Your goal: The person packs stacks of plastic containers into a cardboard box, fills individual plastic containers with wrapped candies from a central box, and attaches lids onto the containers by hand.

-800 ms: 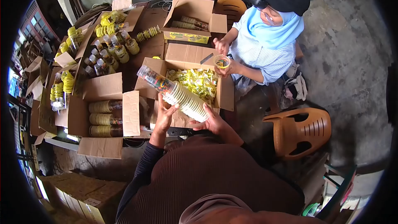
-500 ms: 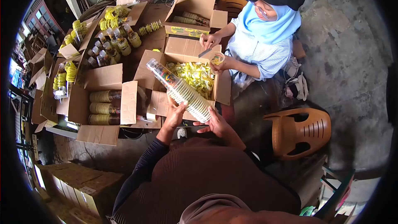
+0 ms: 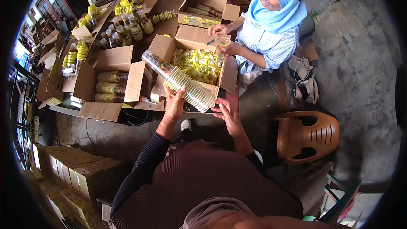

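Observation:
A long stack of clear plastic cups [image 3: 186, 85], with printed cups at its upper left end, slants across the view in front of me. My left hand [image 3: 174, 101] is wrapped round the underside of the stack near its middle. Beside the stack's lower right end is my right hand [image 3: 229, 116], palm up with its fingers spread and holding nothing. Behind the stack stands an open cardboard box [image 3: 195, 37] filled with small yellow packets [image 3: 197, 65]. Left of it, another open box [image 3: 112, 57] holds cup stacks [image 3: 109, 87] lying on their sides.
A co-worker [image 3: 271, 38] sits across at the right, holding a cup [image 3: 222, 41]. A lemon-printed box [image 3: 199, 20] stands at the back. Bottles or cup stacks [image 3: 135, 29] stand on the table's left. An orange chair [image 3: 309, 137] is at the right, with cartons [image 3: 80, 169] at lower left.
My right hand has come away from the stack's lower end and opened. The stack has stayed in my left hand. The view has shifted, and the co-worker's hands have moved closer together at the cup.

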`<state>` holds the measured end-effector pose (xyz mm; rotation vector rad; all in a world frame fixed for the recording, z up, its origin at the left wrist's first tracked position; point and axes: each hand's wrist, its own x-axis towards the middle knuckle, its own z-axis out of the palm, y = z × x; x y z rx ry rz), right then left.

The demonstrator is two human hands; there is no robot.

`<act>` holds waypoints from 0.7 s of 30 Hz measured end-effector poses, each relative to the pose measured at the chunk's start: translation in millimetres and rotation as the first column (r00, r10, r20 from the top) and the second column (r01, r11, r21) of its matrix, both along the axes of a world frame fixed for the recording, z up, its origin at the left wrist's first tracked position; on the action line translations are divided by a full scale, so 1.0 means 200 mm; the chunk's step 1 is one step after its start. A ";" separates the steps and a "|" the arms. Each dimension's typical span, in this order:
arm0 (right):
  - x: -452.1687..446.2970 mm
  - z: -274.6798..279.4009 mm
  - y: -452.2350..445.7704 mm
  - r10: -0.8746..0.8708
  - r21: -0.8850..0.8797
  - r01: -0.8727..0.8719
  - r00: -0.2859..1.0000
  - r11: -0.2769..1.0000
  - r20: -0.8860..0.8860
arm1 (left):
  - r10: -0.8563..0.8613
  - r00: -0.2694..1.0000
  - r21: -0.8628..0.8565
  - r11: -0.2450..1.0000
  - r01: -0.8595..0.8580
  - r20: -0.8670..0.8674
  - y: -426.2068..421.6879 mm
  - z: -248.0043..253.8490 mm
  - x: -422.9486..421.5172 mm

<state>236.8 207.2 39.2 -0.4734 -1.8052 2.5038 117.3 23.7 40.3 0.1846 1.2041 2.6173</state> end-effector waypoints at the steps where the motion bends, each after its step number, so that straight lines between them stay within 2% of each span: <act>1: 0.01 -0.03 0.00 0.003 0.001 -0.003 1.000 1.000 -0.004 | 0.010 1.000 -0.058 0.998 -0.010 -0.009 -0.01 0.01 0.02; 3: 0.00 -0.17 0.02 -0.057 0.191 0.117 0.954 0.975 -0.295 | 0.032 0.999 -0.057 0.998 -0.033 -0.020 -0.03 -0.02 0.04; 4: 0.00 -0.20 0.05 0.033 0.707 0.235 0.939 0.667 -0.343 | 0.073 0.997 -0.024 0.997 -0.073 -0.018 -0.05 -0.04 0.04; 7: 0.02 -0.20 0.06 0.040 0.718 0.229 0.941 0.657 -0.336 | 0.131 0.991 0.018 0.991 -0.131 -0.011 -0.08 -0.03 0.06; 8: 0.03 -0.19 0.05 0.004 0.650 0.141 0.977 0.747 -0.215 | 0.145 0.989 0.030 0.989 -0.145 -0.015 -0.11 -0.03 0.07; 11: 0.04 -0.20 0.00 0.007 0.622 0.134 0.976 0.771 -0.219 | 0.164 0.987 0.063 0.985 -0.163 -0.006 -0.18 -0.03 0.05; 13: 0.04 -0.23 -0.02 0.011 0.642 0.148 0.972 0.753 -0.236 | 0.207 0.978 0.054 0.977 -0.207 0.008 -0.23 -0.05 0.02; 15: 0.03 -0.28 -0.03 0.029 0.698 0.107 0.983 0.708 -0.181 | 0.226 0.974 0.078 0.971 -0.227 0.023 -0.28 -0.08 -0.03; 17: 0.00 -0.38 -0.02 0.025 0.726 0.138 0.978 0.673 -0.208 | 0.249 0.967 0.057 0.966 -0.252 0.047 -0.34 -0.07 -0.08; 19: -0.05 -0.51 0.02 -0.034 0.824 0.210 0.974 0.527 -0.226 | 0.259 0.965 0.082 0.962 -0.261 0.037 -0.40 -0.06 -0.13; 20: -0.08 -0.60 0.04 -0.123 0.835 0.182 0.983 0.519 -0.137 | 0.253 0.966 0.054 0.965 -0.256 0.051 -0.44 -0.04 -0.15; 21: -0.13 -0.77 0.08 -0.211 0.760 0.234 0.969 0.607 -0.130 | 0.247 0.967 0.022 0.968 -0.249 0.067 -0.49 -0.03 -0.16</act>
